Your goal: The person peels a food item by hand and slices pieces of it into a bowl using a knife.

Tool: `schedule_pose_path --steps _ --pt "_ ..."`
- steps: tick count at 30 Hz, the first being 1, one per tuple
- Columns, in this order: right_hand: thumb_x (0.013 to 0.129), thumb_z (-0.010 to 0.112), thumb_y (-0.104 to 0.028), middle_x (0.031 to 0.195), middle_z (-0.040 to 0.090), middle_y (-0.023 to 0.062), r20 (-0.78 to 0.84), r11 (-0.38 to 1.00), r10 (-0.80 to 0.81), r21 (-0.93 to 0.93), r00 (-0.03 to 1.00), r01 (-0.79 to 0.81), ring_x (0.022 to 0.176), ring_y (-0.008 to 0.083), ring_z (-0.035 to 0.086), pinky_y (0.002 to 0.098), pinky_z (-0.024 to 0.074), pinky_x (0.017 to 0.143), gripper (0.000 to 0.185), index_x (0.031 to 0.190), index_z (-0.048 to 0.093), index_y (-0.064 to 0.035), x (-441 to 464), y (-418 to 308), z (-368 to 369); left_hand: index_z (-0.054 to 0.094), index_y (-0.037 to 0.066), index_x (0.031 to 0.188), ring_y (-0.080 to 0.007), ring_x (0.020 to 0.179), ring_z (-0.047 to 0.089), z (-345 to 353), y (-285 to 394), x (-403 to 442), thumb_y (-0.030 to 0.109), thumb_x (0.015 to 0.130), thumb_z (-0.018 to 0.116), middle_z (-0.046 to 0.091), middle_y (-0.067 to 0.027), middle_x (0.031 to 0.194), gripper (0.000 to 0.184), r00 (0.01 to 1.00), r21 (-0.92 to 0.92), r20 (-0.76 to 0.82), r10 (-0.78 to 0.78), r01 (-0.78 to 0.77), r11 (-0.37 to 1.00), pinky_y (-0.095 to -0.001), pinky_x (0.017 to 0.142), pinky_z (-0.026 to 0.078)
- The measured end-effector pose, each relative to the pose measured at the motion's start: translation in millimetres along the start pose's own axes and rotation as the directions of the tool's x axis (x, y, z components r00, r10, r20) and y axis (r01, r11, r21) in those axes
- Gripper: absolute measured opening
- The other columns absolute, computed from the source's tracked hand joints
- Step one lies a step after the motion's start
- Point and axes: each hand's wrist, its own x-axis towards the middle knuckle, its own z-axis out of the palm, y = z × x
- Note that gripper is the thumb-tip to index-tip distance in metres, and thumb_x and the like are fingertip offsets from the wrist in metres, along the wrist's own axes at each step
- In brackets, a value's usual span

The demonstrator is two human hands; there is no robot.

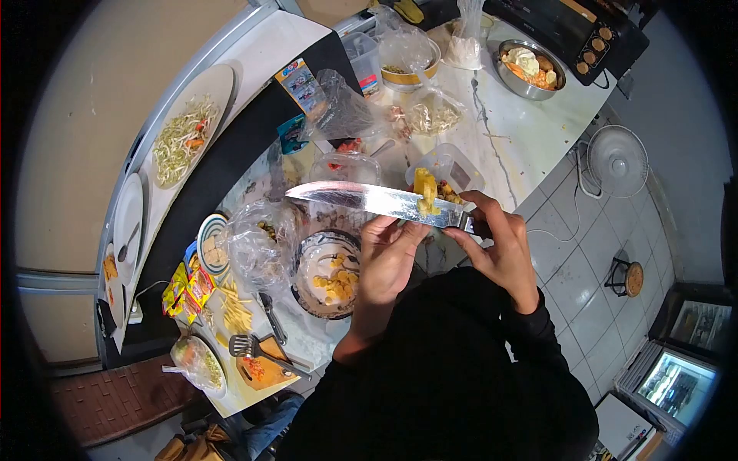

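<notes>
My right hand (498, 242) is closed round the dark handle of a large kitchen knife (346, 196), whose broad blade points left. A soft yellow food piece (425, 188) lies against the blade near the handle. Just below the blade, my left hand (393, 257) is closed, thumb along the lower edge; whatever its fingers hold is hidden. Beneath and left of that hand stands a dark-rimmed bowl (301, 296) with yellow chunks (337, 284) in it. Behind the knife is a clear plastic container (442, 160), partly covered by the blade and food.
A clear plastic bag (265, 246) lies left of the bowl. Toward the front left are a second knife (273, 319), a slotted spatula (244, 346) and an orange board (269, 375). A steel bowl of food (530, 88) stands by a black oven (569, 27). A fan (617, 161) is at right.
</notes>
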Motion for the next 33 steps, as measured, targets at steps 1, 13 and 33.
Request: schedule_pose_path --steps 1,13,33 --pt "0.078 0.076 -0.017 0.081 0.067 0.016 0.0 1.0 0.0 0.0 1.0 0.0 0.068 0.034 0.066 0.0345 0.0495 0.058 0.041 0.111 0.057 -0.0022 0.3 -0.3 0.2 0.059 -0.001 0.117 -0.018 0.106 0.06 2.1 0.8 -0.3 -0.003 0.091 0.059 0.062 -0.0103 0.115 0.026 1.0 -0.016 -0.02 -0.003 0.003 1.0 -0.035 0.096 0.049" --pt "0.077 0.077 -0.016 0.082 0.067 0.0173 0.011 1.0 -0.001 0.03 1.0 0.001 0.069 0.0353 0.066 0.0345 0.049 0.058 0.043 0.113 0.056 -0.0024 2.8 -0.8 0.0 0.061 0.003 0.114 -0.0169 0.103 0.061 -5.7 -3.5 -1.3 -0.001 0.091 0.059 0.063 -0.0085 0.112 0.023 0.998 0.006 -0.068 -0.008 0.009 1.0 -0.0358 0.094 0.05" --pt "0.074 0.079 -0.014 0.083 0.067 0.0164 -0.015 0.998 -0.05 0.045 0.999 0.051 0.07 0.0338 0.067 0.0343 0.0507 0.06 0.047 0.113 0.058 -0.0005 3.7 5.3 0.4 0.045 0.001 0.132 -0.0249 0.123 0.051 3.8 2.7 4.8 -0.001 0.096 0.05 0.051 -0.013 0.133 0.037 0.996 0.038 -0.001 -0.094 0.094 0.995 -0.044 0.103 0.043"
